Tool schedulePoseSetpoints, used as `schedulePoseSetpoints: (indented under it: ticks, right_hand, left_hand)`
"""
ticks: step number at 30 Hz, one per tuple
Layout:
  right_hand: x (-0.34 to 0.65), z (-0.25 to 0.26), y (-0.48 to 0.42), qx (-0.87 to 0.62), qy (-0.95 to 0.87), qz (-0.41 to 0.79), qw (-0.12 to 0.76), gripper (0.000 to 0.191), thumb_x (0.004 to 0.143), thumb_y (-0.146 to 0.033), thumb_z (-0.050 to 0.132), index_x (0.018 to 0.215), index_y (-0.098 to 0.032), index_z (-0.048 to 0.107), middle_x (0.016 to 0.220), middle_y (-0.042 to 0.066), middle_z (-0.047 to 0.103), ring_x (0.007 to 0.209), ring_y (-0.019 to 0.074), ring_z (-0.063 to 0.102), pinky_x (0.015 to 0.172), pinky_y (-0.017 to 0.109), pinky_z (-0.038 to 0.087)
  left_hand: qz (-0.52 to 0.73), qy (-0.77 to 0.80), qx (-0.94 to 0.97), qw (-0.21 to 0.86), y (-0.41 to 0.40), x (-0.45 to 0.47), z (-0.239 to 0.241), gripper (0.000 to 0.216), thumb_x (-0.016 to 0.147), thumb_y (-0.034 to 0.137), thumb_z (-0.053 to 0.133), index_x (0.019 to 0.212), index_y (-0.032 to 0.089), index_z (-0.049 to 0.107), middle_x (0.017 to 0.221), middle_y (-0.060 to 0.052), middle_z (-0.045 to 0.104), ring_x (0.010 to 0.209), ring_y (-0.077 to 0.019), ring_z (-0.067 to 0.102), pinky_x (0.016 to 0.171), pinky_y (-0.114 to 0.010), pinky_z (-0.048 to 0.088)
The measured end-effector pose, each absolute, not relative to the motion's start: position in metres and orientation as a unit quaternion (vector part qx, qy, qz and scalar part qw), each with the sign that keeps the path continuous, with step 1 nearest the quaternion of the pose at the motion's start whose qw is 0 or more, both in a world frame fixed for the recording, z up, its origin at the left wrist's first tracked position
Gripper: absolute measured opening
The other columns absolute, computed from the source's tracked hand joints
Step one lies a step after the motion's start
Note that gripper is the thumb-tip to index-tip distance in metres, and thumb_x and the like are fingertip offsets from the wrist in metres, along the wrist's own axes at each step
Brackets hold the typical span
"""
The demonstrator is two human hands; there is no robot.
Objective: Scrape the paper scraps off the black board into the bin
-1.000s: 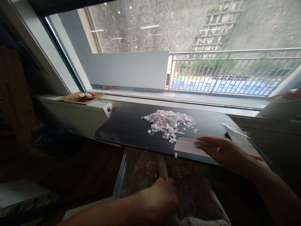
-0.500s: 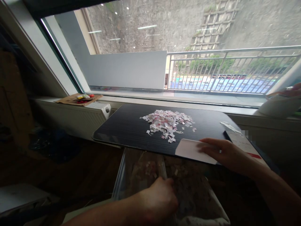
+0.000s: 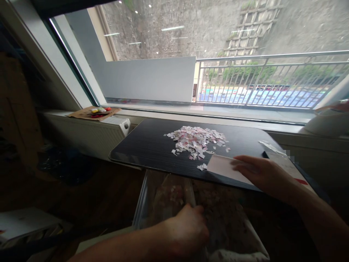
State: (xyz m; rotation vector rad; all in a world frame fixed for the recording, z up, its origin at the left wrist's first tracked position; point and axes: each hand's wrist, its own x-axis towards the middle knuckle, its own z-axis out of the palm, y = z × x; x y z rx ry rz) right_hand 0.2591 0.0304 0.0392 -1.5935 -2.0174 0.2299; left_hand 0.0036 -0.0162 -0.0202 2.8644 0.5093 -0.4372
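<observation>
My right hand (image 3: 257, 173) is closed on a pale, flat card (image 3: 221, 166), its far end resting on the dark tabletop (image 3: 141, 145). Against the card's left edge lies a small cluster of paper pieces (image 3: 202, 167), close to the near table edge. Just beyond it spreads a heap of small white and pinkish paper bits (image 3: 192, 140). Below the table edge, my left hand (image 3: 188, 225) is a fist on what looks like the edge of a clear plastic bag (image 3: 231, 233); its fingertips are hidden. Scraps show dimly inside the bag.
A clear plastic box (image 3: 140, 200) stands under the near table edge. At the table's right lies a flat box with a red mark (image 3: 289, 167), beside a clear wrapper (image 3: 268, 146). A radiator (image 3: 87, 127) carries brown paper (image 3: 79, 113) with small coloured items. A window is behind.
My right hand and the card have moved slightly up and away from the near edge. A small cluster of paper bits now sits apart from the heap. My left hand stays about where it was.
</observation>
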Motion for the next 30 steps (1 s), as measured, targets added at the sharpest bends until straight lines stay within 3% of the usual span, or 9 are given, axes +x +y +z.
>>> schedulePoseSetpoints:
  ticks: [7,20,26,30]
  right_hand:
    - [0.264,0.034,0.027,-0.609,-0.735,0.068,0.29,0.032,0.086,-0.037,0.057,0.102,-0.021,0.08,0.088,0.009,0.084,0.075,0.0301,0.079,0.063,0.034,0.059]
    - [0.266,0.037,0.024,-0.664,-0.7,0.005,0.264,0.029,0.084,-0.035,0.058,0.098,-0.025,0.082,0.072,0.006,0.08,0.065,0.0294,0.074,0.058,0.035,0.052]
    - [0.26,0.03,0.029,-0.639,-0.708,0.071,0.291,0.037,0.084,-0.04,0.057,0.107,-0.022,0.08,0.09,0.007,0.083,0.079,0.0293,0.077,0.068,0.035,0.056]
    - [0.261,0.03,0.028,-0.651,-0.708,0.058,0.267,0.038,0.083,-0.04,0.055,0.104,-0.022,0.081,0.084,0.008,0.082,0.073,0.0296,0.076,0.063,0.035,0.054]
  left_hand:
    - [-0.166,0.173,0.967,0.09,-0.016,0.007,-0.021,0.008,0.072,0.011,0.069,0.066,0.014,0.065,0.069,-0.008,0.064,0.08,-0.0236,0.057,0.05,-0.032,0.032]
    - [-0.168,0.172,0.966,0.095,-0.016,0.008,-0.018,0.007,0.075,0.013,0.069,0.068,0.014,0.066,0.071,-0.009,0.066,0.083,-0.0247,0.059,0.05,-0.031,0.032]
    - [-0.174,0.179,0.964,0.092,-0.017,0.009,-0.022,0.008,0.077,0.013,0.067,0.069,0.015,0.067,0.074,-0.009,0.067,0.083,-0.0237,0.058,0.051,-0.031,0.033]
    - [-0.183,0.172,0.964,0.092,-0.017,0.01,-0.018,0.006,0.077,0.013,0.068,0.071,0.014,0.068,0.071,-0.009,0.065,0.082,-0.024,0.058,0.05,-0.032,0.031]
